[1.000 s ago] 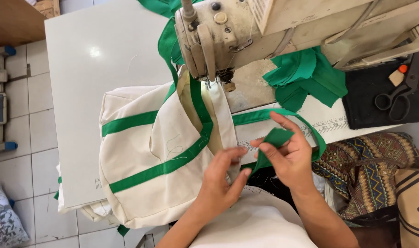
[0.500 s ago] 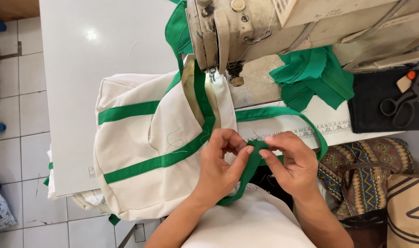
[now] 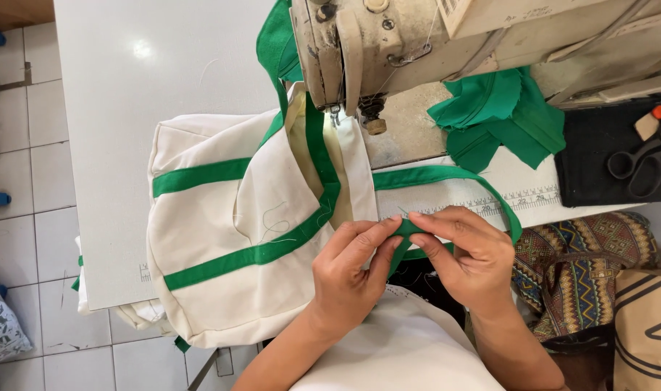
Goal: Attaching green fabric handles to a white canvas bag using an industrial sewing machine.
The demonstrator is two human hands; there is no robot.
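Here, nearest to me, my left hand [image 3: 348, 271] and right hand [image 3: 464, 250] meet at the table edge, fingers of both pinched shut on the free end of the green strap [image 3: 446, 176], folding it between the fingertips. That strap loops from my hands out to the right and back toward the cream canvas bag [image 3: 222, 246], which lies flat on the white table [image 3: 127, 108] with its mouth up under the sewing machine [image 3: 388, 43]. By my judgement the green bands across the bag are already stitched down, while this strap end is not yet under the needle. Farther off, a heap of green fabric pieces [image 3: 500, 116] sits beside the machine, and black scissors [image 3: 638, 159] lie at the right.
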